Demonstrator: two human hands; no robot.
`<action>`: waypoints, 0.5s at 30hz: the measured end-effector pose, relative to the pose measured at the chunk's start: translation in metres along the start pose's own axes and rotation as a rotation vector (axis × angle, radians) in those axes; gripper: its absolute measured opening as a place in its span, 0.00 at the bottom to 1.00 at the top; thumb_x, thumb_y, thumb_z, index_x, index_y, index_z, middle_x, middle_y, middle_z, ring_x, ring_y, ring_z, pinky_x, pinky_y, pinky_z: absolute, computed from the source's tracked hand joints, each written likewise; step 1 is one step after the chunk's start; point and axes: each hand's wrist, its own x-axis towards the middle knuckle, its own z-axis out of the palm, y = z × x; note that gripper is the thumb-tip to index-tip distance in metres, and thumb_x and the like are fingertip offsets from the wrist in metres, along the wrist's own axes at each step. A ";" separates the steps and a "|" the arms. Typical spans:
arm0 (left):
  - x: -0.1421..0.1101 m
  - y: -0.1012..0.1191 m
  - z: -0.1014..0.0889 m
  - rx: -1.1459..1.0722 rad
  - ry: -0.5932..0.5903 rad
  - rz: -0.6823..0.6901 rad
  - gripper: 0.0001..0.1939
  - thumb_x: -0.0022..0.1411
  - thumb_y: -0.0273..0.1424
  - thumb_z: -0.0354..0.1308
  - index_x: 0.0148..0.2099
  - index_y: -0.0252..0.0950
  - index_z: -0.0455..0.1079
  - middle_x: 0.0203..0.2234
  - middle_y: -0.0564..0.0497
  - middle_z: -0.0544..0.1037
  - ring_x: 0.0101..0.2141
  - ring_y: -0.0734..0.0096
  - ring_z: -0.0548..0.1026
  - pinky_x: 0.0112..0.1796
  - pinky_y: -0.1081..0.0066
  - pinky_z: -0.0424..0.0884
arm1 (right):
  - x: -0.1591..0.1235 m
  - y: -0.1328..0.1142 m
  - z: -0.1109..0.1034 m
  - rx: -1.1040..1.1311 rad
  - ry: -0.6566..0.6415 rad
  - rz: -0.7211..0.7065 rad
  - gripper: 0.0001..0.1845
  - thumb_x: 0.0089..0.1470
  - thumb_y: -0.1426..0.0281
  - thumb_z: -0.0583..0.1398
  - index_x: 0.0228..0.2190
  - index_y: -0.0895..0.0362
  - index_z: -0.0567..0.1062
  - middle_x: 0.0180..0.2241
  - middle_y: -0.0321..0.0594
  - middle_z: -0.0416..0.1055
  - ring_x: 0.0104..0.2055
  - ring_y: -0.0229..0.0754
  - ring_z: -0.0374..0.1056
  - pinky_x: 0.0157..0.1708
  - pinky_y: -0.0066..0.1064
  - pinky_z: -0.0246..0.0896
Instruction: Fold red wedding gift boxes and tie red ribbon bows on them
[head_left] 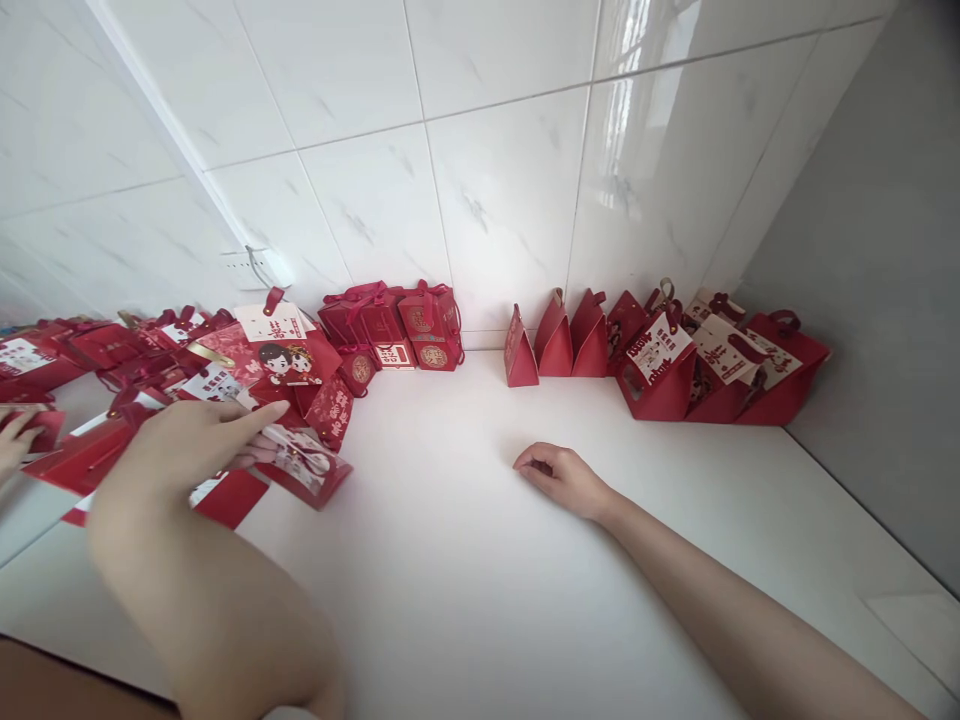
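On the left, my left hand (187, 445) reaches into a crowd of red gift boxes. Its thumb and fingers close around the near end of a small red gift box (313, 468) with a white printed panel; part of the grip is hidden behind the hand. Just behind it stands a larger box with two cartoon figures (289, 362). My right hand (562, 480) rests on the white table (442, 570), fingers curled in and nothing visible in them. Nearest beyond it is a narrow red triangular box (520, 350).
Tied red boxes (430, 330) stand against the tiled wall (502, 200). More peaked boxes with handles (664, 365) line the right corner by a grey panel (877, 300). Another person's hand (11, 445) touches a red box at the far left. A wall socket (244, 265) sits behind.
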 end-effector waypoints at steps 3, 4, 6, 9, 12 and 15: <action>-0.027 0.026 -0.006 -0.168 -0.294 0.111 0.23 0.43 0.51 0.66 0.33 0.39 0.76 0.26 0.52 0.81 0.32 0.64 0.80 0.33 0.68 0.76 | 0.001 0.001 -0.001 0.003 -0.004 0.000 0.10 0.60 0.67 0.56 0.37 0.55 0.77 0.36 0.38 0.72 0.32 0.41 0.66 0.34 0.31 0.60; -0.031 0.036 -0.002 -0.188 -0.416 0.187 0.20 0.42 0.48 0.68 0.33 0.39 0.76 0.26 0.52 0.81 0.30 0.65 0.79 0.32 0.70 0.75 | 0.001 0.001 -0.001 0.005 -0.003 0.000 0.10 0.60 0.68 0.56 0.37 0.55 0.77 0.36 0.38 0.72 0.32 0.41 0.66 0.34 0.31 0.60; -0.031 0.056 0.014 -0.212 -0.643 0.328 0.17 0.42 0.44 0.69 0.31 0.38 0.75 0.25 0.51 0.81 0.28 0.66 0.78 0.29 0.72 0.73 | 0.001 0.001 -0.001 0.008 -0.001 -0.001 0.10 0.60 0.68 0.56 0.36 0.55 0.77 0.36 0.38 0.72 0.32 0.40 0.65 0.34 0.31 0.60; -0.024 0.081 0.049 -0.184 -0.859 0.459 0.14 0.48 0.43 0.67 0.30 0.38 0.76 0.30 0.47 0.82 0.33 0.64 0.80 0.32 0.72 0.75 | 0.001 0.001 0.000 0.011 0.005 -0.013 0.10 0.60 0.68 0.56 0.36 0.56 0.77 0.37 0.38 0.73 0.33 0.40 0.66 0.35 0.31 0.60; -0.023 0.097 0.079 -0.105 -1.007 0.542 0.16 0.53 0.43 0.65 0.41 0.40 0.77 0.39 0.45 0.81 0.39 0.60 0.81 0.36 0.70 0.77 | 0.003 0.000 0.000 0.013 0.014 -0.029 0.10 0.60 0.68 0.56 0.37 0.56 0.77 0.36 0.39 0.73 0.32 0.40 0.66 0.34 0.30 0.60; -0.030 0.102 0.093 -0.107 -0.976 0.703 0.25 0.53 0.43 0.66 0.53 0.42 0.73 0.49 0.43 0.78 0.48 0.55 0.78 0.43 0.65 0.77 | 0.003 0.000 0.000 0.011 0.016 -0.037 0.10 0.61 0.67 0.56 0.37 0.56 0.77 0.35 0.39 0.72 0.32 0.40 0.65 0.34 0.30 0.59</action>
